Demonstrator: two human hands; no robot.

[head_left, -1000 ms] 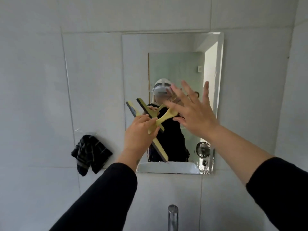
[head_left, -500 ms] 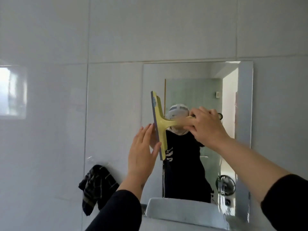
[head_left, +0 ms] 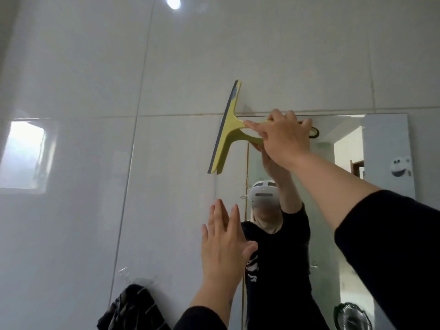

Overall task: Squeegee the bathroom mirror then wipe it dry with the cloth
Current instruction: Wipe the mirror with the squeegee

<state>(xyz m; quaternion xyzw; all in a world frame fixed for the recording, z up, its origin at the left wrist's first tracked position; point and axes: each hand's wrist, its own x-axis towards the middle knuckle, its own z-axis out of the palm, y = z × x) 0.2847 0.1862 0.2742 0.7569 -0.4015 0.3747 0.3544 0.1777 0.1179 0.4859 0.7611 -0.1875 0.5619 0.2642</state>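
A yellow-green squeegee [head_left: 229, 129] with a dark rubber blade stands nearly upright at the mirror's top left corner, its blade partly over the tile above. My right hand [head_left: 284, 136] grips its handle from the right. The rectangular mirror [head_left: 385, 148] hangs on the white tiled wall and reflects the person and raised arms. My left hand [head_left: 223, 244] is flat and empty, fingers pointing up, in front of the mirror's left edge below the squeegee. A dark checked cloth [head_left: 133, 308] hangs on a clear wall hook at lower left.
Glossy white wall tiles [head_left: 95, 91] surround the mirror, with a window glare at left. A white suction hook [head_left: 400, 166] and a small fan [head_left: 352, 317] show in the mirror at the right.
The squeegee passed from my left hand to my right, which raised it to the mirror's top left corner. My left hand opened and dropped below it. The view tilted upward.
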